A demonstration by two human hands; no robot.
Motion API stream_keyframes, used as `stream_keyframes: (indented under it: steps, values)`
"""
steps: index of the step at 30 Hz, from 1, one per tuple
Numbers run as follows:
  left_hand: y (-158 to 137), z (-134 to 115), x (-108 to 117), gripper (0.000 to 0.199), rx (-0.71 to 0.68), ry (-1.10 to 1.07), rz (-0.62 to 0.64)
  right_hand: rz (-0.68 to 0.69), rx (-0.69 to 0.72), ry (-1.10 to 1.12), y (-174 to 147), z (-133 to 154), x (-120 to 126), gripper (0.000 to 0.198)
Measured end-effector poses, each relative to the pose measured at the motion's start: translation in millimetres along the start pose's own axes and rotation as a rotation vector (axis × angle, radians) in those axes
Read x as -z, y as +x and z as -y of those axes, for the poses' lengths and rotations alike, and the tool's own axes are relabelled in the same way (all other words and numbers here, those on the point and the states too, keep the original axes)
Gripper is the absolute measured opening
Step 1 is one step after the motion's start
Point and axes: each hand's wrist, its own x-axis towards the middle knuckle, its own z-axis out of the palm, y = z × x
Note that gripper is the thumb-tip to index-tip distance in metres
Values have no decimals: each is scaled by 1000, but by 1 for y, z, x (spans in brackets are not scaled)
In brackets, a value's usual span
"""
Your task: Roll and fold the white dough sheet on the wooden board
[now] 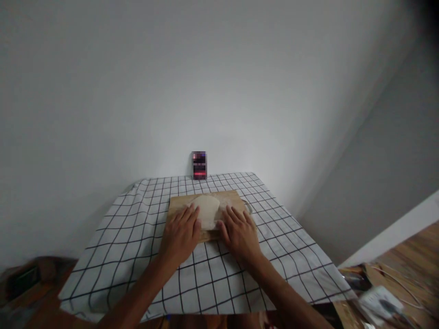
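Note:
A flattened piece of pale dough lies on a floured wooden cutting board in the middle of the table. My left hand rests palm down over the board's left side, its fingers stretched out and meeting the dough's left edge. On the other side, my right hand lies flat with fingers apart, its thumb by the dough's lower right edge. Neither hand has its fingers wrapped round anything. Parts of the board are hidden under both hands.
A white cloth with a black grid covers the table. Against the wall stands a phone-like upright rectangle, blurred out. A metal handle shows at the board's right. Cables and a white object lie at lower right.

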Motion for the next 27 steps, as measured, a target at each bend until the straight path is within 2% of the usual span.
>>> stream_keyframes:
  steps: [2,4,8,11,13,17,20,24,27]
  values:
    - [-11,0,4,53,-28,-33,17,-16,17,11,-12,-1,-1,54]
    - [-10,1,5,53,-38,-38,44,-12,16,9,-9,0,1,53]
    - [21,4,0,52,39,6,92,73,-41,-33,30,4,12,49]
    - [35,6,-6,52,62,39,63,104,-87,-66,50,7,19,47]
    - [31,7,-9,53,46,54,38,99,-73,-64,47,8,19,46]
    - [8,5,-11,54,6,39,-1,59,-19,-24,21,5,11,46]
    - [5,4,-9,53,3,24,16,47,-10,-31,17,1,7,47]
    - [26,5,-6,51,38,72,55,105,13,-69,50,-8,7,49]
    - [43,7,-5,49,64,103,45,128,90,-42,83,-18,4,51]
